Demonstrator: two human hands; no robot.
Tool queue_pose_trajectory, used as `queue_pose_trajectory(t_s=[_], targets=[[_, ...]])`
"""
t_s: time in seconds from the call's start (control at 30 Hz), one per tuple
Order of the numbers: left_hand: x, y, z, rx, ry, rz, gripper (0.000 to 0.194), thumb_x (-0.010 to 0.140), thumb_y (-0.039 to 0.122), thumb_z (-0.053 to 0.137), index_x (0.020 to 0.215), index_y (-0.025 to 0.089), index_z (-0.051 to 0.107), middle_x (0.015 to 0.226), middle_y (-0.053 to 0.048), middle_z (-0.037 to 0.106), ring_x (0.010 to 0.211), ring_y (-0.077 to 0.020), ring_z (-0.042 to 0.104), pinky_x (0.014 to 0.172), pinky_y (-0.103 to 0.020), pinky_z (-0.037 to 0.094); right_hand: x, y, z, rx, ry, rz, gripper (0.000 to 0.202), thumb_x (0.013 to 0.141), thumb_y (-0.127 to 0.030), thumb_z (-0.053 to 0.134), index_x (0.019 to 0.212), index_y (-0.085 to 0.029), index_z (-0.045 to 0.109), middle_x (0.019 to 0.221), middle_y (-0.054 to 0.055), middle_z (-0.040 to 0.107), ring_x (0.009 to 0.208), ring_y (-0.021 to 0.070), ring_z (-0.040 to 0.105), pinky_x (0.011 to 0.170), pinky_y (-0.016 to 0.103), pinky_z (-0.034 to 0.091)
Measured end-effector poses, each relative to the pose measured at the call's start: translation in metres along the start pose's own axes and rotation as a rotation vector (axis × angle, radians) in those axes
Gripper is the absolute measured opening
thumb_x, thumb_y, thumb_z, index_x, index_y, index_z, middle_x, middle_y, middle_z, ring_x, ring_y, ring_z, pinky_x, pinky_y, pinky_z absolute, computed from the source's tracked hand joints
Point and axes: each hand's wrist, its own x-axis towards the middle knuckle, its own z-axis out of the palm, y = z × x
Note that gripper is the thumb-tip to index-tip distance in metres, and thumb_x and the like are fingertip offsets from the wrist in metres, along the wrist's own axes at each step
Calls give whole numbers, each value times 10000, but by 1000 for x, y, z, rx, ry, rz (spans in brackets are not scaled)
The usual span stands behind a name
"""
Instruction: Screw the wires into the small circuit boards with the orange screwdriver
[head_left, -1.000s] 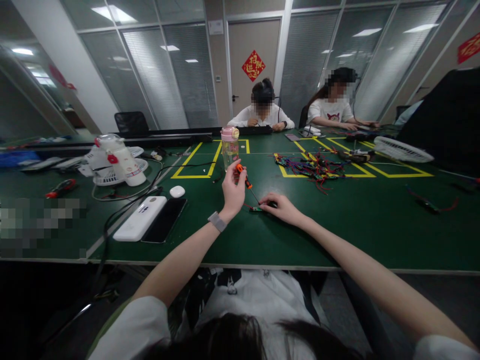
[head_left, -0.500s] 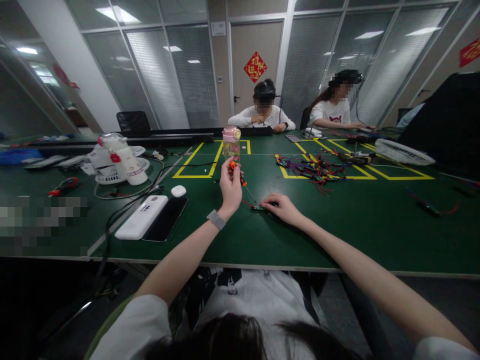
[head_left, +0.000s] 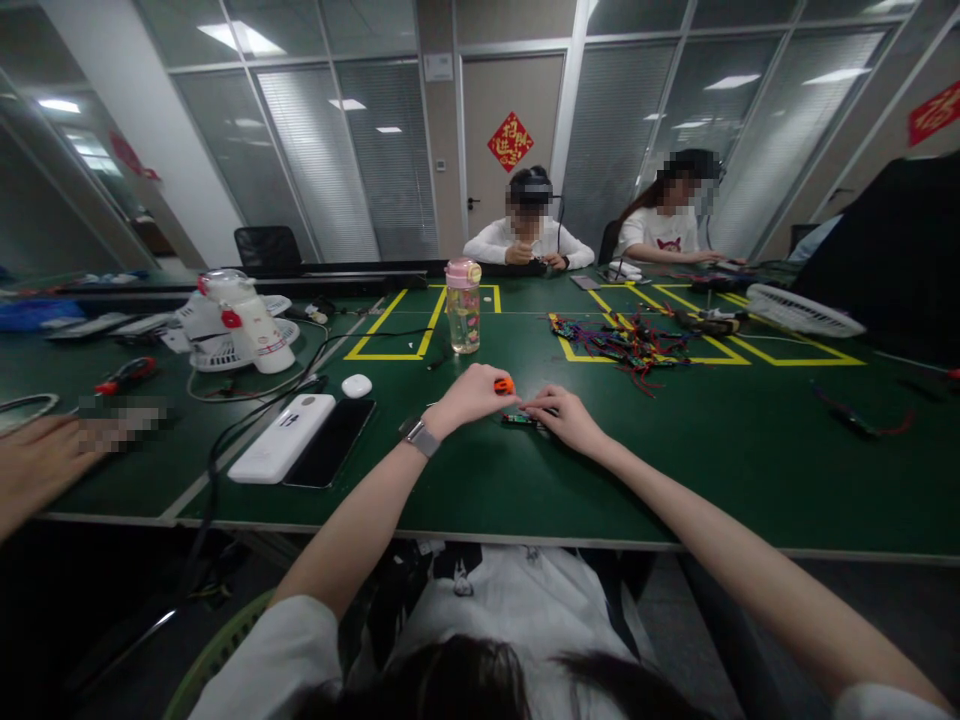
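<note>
Lowered within the last 0.5 seconds, the left hand (head_left: 474, 394) closes around an orange-handled screwdriver (head_left: 505, 385) at center frame, now meeting the right hand (head_left: 566, 418), curled, grip unclear, over a green circuit board (head_left: 516, 420).

One orange-handled tool (head_left: 505, 386); two boards (head_left: 516, 420) apart from one heap of wired boards (head_left: 626, 338) too tangled to count; one pink-lidded bottle (head_left: 463, 318); one phone (head_left: 330, 445); one white power bank (head_left: 283, 440); two white-clad people (head_left: 495, 243) opposite.

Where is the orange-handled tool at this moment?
Near the head view's centre, the orange-handled tool is in the left hand, left of the right hand and close to the circuit board.
</note>
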Motion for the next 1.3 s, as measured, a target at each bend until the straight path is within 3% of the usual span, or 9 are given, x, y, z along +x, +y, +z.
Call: queue_pose_trajectory(t_s=[0.1, 0.43, 0.7, 0.83, 1.07, 1.3], targets=[[0, -7, 3, 62, -147, 0, 224, 708, 351, 734, 812, 153, 725, 805, -42, 701, 735, -171, 628, 650, -236, 441, 1, 3, 1, -14, -12, 7, 206, 877, -259, 583, 969, -236, 765, 852, 67, 636, 852, 211, 567, 790, 348, 434], [0, -13, 12, 110, -252, -1, 237, 714, 361, 724, 852, 168, 722, 871, -44, 687, 797, -182, 623, 690, -243, 435, 2, 3, 0, -7, -37, 11, 173, 861, -290, 617, 906, -261, 781, 851, 57, 583, 844, 201, 551, 787, 345, 426], [-1, -16, 13, 84, -262, 7, 224, 731, 367, 705, 849, 179, 725, 876, -37, 702, 789, -177, 632, 707, -242, 439, 0, -2, -2, 4, -34, -12, 212, 892, -305, 575, 929, -221, 766, 883, 77, 608, 877, 213, 556, 821, 358, 429], [0, -15, 13, 100, -262, -5, 253, 733, 380, 703, 869, 168, 723, 863, -49, 702, 779, -181, 632, 679, -239, 435, -2, -6, -5, 39, -49, -67, 255, 808, -345, 686, 1014, -201, 727, 951, 80, 635, 897, 214, 573, 822, 348, 440], [1, -13, 15, 116, -245, -31, 234, 737, 357, 718, 850, 152, 724, 865, -50, 706, 780, -170, 630, 685, -226, 429, -1, -5, -4, -2, -88, -92, 229, 771, -223, 699, 998, -194, 712, 832, 46, 677, 811, 197, 593, 784, 336, 444], [0, -13, 14, 96, -272, -33, 284, 745, 398, 709, 877, 147, 725, 852, -52, 712, 764, -167, 635, 679, -229, 427, -1, -3, -3, 59, -77, -50, 262, 751, -207, 695, 1012, -193, 708, 806, 36, 674, 795, 192, 598, 762, 322, 470]])
